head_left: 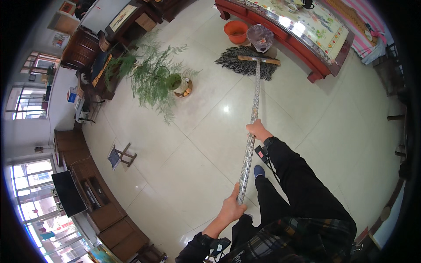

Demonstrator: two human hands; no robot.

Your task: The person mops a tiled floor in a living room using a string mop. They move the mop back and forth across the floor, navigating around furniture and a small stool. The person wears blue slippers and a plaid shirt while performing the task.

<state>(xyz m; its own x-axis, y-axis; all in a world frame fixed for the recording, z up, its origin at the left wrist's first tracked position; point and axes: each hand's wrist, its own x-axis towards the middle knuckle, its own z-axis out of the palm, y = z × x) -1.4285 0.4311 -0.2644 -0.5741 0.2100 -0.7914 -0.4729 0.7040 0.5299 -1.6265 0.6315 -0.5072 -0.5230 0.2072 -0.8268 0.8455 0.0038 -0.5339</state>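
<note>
Left grip (231,210) and right grip (259,130) clasp the mop pole (246,168); beyond the right grip, its grey head (239,65) rests on the floor (206,144).

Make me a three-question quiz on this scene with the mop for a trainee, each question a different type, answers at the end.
1. The left hand and right hand both grip the mop handle. Which is closer to the mop head? A: left; B: right.
2. True or false: the orange bucket stands beyond the mop head.
3. Fill in: the feathery potted plant stands to the ____ of the mop head.

Key: 1. B; 2. true; 3. left.
</note>
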